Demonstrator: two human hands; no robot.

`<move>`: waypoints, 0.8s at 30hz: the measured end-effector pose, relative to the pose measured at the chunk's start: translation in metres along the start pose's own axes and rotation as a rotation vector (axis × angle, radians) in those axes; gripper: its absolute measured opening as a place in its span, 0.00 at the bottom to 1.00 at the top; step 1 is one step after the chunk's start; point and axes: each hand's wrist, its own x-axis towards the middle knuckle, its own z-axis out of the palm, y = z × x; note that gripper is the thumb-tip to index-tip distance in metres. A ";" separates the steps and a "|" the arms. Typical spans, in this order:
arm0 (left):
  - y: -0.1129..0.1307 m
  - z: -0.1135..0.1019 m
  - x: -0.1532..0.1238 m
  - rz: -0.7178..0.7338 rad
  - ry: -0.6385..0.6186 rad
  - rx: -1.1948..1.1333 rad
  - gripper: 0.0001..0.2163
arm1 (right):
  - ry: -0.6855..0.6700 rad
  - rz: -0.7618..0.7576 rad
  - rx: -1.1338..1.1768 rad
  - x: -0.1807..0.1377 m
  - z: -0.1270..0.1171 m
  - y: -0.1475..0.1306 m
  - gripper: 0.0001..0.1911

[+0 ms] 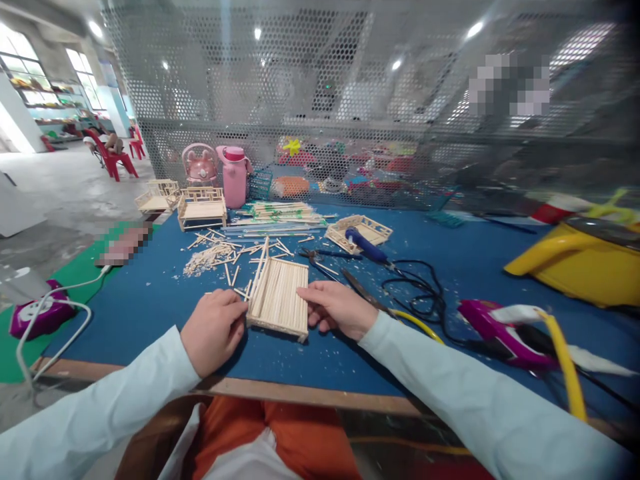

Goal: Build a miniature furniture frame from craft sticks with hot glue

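A small model bench made of thin wooden sticks (279, 293) is tilted between my hands, above the front of the table. Its flat slatted panel faces me, and a few sticks rise along its left side. My right hand (340, 310) grips its right edge, with the thumb on the panel and the fingers beneath. At the left edge, my left hand (215, 330) is closed, thumb and forefinger against the side sticks; its other fingers are curled. Loose cut sticks (235, 275) lie just behind the model. Scissors (363, 288) and pliers (313, 255) lie beyond my right hand.
Finished stick benches (203, 210) stand back left, another stick frame (377, 232) back right. A blue glue gun (367, 247) trails its black cord. Around them are a pink bottle (235, 177), purple power strip (505, 333), yellow container (590, 260) and perforated metal screen (280, 80).
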 end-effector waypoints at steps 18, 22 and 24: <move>-0.029 0.024 0.049 0.007 -0.126 0.288 0.20 | 0.013 -0.066 0.275 -0.023 -0.039 0.020 0.16; -0.028 0.025 0.069 0.025 -0.035 0.280 0.20 | -0.029 -0.054 0.335 -0.022 -0.039 0.023 0.16; -0.025 0.030 0.079 0.183 -0.115 0.236 0.21 | -0.052 -0.045 0.365 -0.021 -0.040 0.024 0.16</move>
